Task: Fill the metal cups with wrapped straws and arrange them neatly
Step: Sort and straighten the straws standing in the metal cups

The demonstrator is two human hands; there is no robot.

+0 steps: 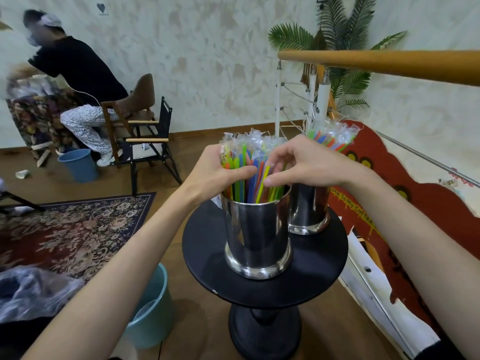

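Wrapped straws [249, 175] fill the near metal cup [258, 235] on the table [205, 245]; our left hand [218, 170] and right hand [306, 162] curl their fingers around them.

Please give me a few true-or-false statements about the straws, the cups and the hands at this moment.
1. Two metal cups stand on the round black table. True.
2. The near cup is empty. False: it holds wrapped straws.
3. Both the left hand and the right hand are on the near cup's straws. True.
4. The far cup lies on its side. False: it stands upright, with straws in it.
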